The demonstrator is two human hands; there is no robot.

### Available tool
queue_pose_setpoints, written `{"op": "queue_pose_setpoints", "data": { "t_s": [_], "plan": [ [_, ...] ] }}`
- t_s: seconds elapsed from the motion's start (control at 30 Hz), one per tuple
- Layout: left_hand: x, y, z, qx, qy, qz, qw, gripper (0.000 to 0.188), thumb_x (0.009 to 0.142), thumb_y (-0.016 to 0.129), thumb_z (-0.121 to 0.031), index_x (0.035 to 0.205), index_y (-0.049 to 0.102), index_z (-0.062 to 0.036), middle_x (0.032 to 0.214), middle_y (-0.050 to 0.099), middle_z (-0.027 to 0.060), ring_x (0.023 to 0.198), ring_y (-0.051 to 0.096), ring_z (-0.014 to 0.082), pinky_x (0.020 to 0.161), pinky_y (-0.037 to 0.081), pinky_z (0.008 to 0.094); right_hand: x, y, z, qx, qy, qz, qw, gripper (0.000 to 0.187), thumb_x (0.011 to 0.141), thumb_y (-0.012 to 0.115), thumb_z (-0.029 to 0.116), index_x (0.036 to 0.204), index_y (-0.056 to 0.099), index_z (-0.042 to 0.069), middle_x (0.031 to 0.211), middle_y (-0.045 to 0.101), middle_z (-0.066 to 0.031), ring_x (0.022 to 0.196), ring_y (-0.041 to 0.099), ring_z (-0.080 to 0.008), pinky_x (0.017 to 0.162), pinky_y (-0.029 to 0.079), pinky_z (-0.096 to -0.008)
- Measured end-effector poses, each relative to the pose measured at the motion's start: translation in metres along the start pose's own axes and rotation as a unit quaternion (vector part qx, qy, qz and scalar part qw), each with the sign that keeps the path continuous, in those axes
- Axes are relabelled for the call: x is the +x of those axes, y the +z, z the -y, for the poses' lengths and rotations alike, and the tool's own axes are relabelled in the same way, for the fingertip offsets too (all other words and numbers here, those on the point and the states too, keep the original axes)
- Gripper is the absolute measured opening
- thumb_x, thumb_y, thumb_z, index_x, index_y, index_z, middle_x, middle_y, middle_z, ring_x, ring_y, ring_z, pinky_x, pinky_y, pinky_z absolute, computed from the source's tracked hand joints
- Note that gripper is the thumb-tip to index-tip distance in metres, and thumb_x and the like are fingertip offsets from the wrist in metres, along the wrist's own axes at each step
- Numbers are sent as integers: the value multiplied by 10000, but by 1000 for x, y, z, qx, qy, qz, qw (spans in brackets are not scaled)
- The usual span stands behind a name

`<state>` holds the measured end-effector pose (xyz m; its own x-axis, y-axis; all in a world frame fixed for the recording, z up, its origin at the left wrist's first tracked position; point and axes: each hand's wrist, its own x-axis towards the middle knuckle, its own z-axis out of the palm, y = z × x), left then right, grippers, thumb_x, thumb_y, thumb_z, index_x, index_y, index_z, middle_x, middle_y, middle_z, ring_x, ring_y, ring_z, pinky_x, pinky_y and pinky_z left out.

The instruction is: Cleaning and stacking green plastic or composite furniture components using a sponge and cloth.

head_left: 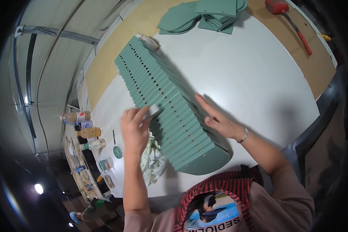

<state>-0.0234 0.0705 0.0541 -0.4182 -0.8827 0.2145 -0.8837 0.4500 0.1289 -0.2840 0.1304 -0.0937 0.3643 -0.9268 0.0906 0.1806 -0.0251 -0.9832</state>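
Observation:
A long row of green boards (162,92) stands packed face to face on the white table, with two lines of small holes along the upper edges. My left hand (134,123) is closed on a small pale block (155,111), which is over or against the row's upper edges near its middle; contact is hard to tell. Flat and stretched out, my right hand (219,119) is beside the row's right side, and whether it touches the boards cannot be made out. A crumpled pale cloth (152,162) lies left of the row's near end.
Stacked green boards (216,17) lie at the table's far side. A red-headed mallet (293,25) rests on brown board at the far right. Bottles (89,132) line the left, near a small round green lid or dish (118,152). A white wrapped object (147,41) sits at the row's far end.

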Motion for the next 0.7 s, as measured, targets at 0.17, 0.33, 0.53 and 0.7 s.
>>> {"op": "queue_pose_setpoints", "data": {
  "t_s": [0.17,0.33,0.53,0.7],
  "plan": [
    [-12,-19,2,5,-66,-18,998,358,715,751,16,1062,728,-68,937,663,80,890,593,291,808,459,399,38,13,0,-36,-56,23,998,970,987,420,662,1572,129,-55,1655,94,-247,1547,81,-341,1243,107,-405],
    [3,2,-21,-14,12,-55,998,372,741,742,34,1106,704,-29,963,642,111,870,585,266,790,479,348,42,16,3,-19,-60,5,998,1007,956,409,713,1568,168,-49,1655,109,-237,1546,102,-327,1243,116,-408],
    [-30,-6,22,-30,-111,-88,990,316,750,780,-75,1050,698,-16,821,628,114,685,602,226,625,488,332,47,12,11,-77,-42,10,996,1010,943,450,716,1564,201,-40,1642,113,-277,1539,125,-355,1237,135,-432],
    [27,27,-18,-53,-69,-111,990,316,796,766,-117,1089,680,-36,915,641,120,744,623,298,684,512,378,36,12,10,-45,-34,-8,998,1084,889,529,739,1565,198,-41,1640,111,-283,1540,111,-366,1237,127,-441]
  ]
}}
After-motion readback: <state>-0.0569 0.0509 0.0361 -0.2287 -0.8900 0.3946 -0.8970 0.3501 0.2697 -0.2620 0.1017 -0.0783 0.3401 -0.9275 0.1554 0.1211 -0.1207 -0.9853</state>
